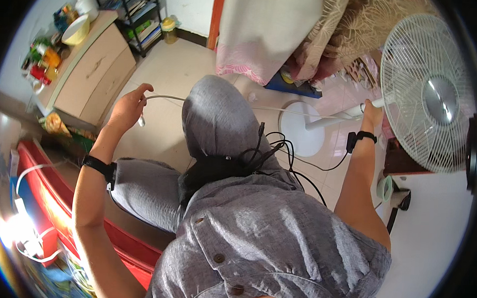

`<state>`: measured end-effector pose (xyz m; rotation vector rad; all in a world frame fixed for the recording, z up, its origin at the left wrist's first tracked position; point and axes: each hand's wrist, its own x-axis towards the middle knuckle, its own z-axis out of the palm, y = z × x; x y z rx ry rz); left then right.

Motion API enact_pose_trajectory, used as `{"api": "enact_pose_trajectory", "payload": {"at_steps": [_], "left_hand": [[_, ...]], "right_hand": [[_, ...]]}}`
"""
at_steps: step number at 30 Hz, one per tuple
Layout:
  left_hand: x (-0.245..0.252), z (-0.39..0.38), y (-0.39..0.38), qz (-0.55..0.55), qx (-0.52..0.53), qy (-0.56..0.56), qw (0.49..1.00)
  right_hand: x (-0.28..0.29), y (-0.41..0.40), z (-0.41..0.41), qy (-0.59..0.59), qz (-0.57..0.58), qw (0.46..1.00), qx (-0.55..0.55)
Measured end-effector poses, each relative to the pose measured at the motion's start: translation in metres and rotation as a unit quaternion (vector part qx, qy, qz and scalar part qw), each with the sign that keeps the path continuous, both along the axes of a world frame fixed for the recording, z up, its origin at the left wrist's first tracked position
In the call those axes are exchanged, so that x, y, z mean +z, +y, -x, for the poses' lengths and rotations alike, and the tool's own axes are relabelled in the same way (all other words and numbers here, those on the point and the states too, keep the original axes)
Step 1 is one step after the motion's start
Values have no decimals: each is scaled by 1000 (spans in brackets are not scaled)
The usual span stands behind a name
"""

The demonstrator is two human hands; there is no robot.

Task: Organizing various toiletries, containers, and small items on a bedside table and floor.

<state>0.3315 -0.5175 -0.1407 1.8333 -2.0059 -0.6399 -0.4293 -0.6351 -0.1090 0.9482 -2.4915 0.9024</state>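
My left hand [126,109] holds the end of a white power cord [165,96], and its white plug [141,121] hangs just below the fingers. The cord passes behind my knee and runs on to the pole [334,119] of a white pedestal fan. At the right, my right hand [372,111] is closed around the upper part of that pole, under the fan's wire cage [421,92]. The pole leans to the right from its round white base [298,137] on the tiled floor. Both wrists wear black straps.
Black cables [289,149] trail from a black pouch [206,171] at my waist to the right wrist. Drawers [97,67] with bottles and a yellow bowl [76,30] stand at left. Beside me are a red padded edge [44,173] and a lit white device [27,224]. A curtain [266,31] hangs ahead.
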Motion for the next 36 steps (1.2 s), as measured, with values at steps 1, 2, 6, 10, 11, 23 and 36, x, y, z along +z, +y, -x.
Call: {"api": "enact_pose_trajectory", "payload": {"at_steps": [1,2,6,10,11,23,36], "left_hand": [[4,7,-12,1,-10,-5,1000],[8,13,-23,-11,-19,4,1000],[9,34,-67,13,-112,-5,994],[-5,36,-101,64,-183,-17,981],[-8,38,-106,88,-180,-14,980],[8,39,-98,76,-69,22,994],[48,64,-69,67,-11,40,997]], "right_hand": [[1,1,4,-5,1,1000,-10],[2,3,8,-10,2,999,-32],[-5,15,33,-19,12,997,-78],[3,18,-19,-31,-21,998,-41],[-11,21,-12,-33,-22,998,-51],[-253,32,20,-330,34,943,-24],[-240,-12,33,-457,7,889,18]]}}
